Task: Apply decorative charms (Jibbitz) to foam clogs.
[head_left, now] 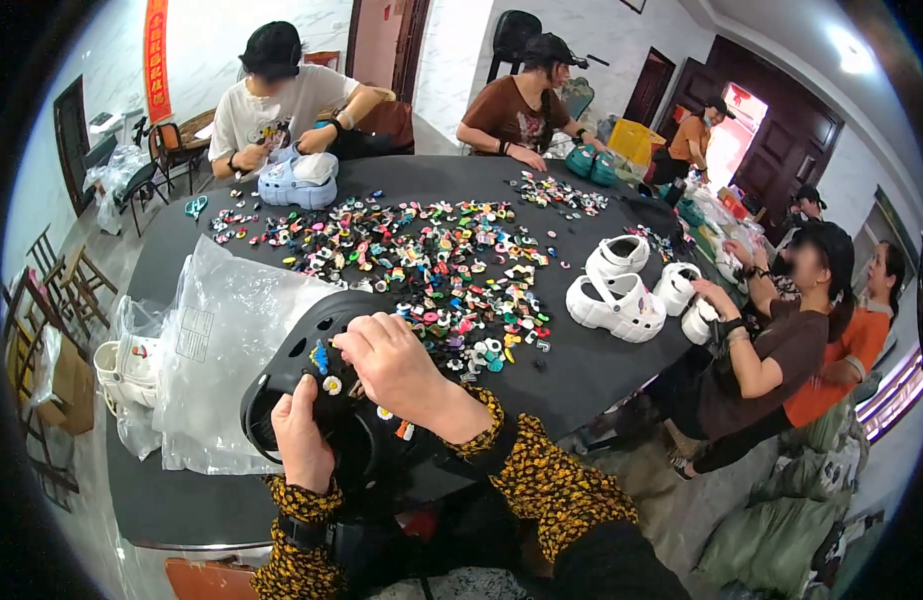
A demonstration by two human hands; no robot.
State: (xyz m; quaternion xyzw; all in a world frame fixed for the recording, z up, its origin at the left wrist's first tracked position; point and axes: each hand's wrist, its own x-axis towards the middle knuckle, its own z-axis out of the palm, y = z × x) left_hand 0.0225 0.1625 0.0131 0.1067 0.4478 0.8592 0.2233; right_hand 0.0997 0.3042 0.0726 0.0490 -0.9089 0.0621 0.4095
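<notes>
A black clog (294, 345) with round holes is tilted over the table's near edge. My left hand (304, 440) grips its side, thumb on the upper. Over the top of the shoe my right hand (400, 375) is closed, fingertips beside a blue shoe charm (320, 357); whatever is between them is hidden. A daisy charm (332, 385) sits just below the blue one. Another black clog with a daisy charm (384, 413) and an orange-and-white charm (406, 430) shows in part under my right wrist. Beyond my hands lies a wide spread of loose, colourful shoe charms (462, 260).
Clear plastic bags (217, 370) cover the dark table (167, 270) at left, beside bagged white clogs (137, 365). Teal scissors (196, 207) lie farther back. White clogs (617, 305) stand at right. Across, a person handles light-blue clogs (297, 185); another sits near green clogs (590, 168). More people work at right.
</notes>
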